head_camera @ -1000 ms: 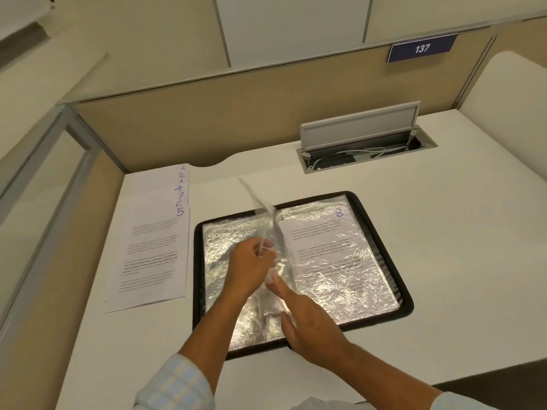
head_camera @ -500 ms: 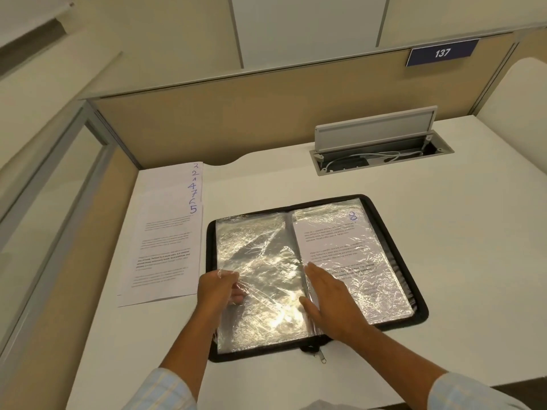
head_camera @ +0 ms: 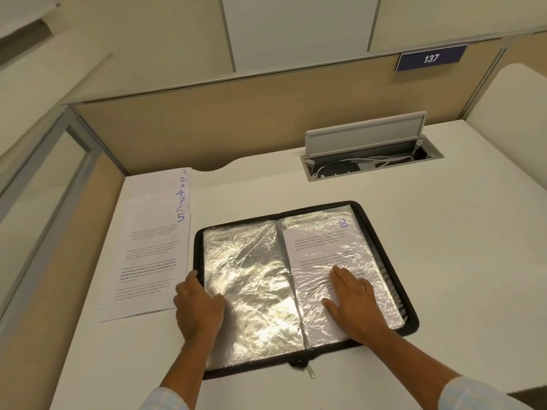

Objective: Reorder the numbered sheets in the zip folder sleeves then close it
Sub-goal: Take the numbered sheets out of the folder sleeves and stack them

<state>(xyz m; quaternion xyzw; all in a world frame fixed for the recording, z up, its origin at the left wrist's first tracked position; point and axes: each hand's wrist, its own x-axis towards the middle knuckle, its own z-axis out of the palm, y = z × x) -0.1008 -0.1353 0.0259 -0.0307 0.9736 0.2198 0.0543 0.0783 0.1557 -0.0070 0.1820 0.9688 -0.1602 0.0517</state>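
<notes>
Open folder [head_camera: 199, 242] under 2 hands
Left hand [head_camera: 197, 309] fingers relaxed at its left rim; right hand [head_camera: 353, 300] fingers flat on sheet 8 [head_camera: 319, 245].

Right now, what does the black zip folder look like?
The zip folder lies open on the white desk, black fabric edge all round, zip pull at its near side. Shiny, crinkly clear sleeves fill both halves; the left looks empty, the right holds the sheet marked 8. The left hand rests on its left edge, the right hand lies flat on the right sleeve.
</notes>
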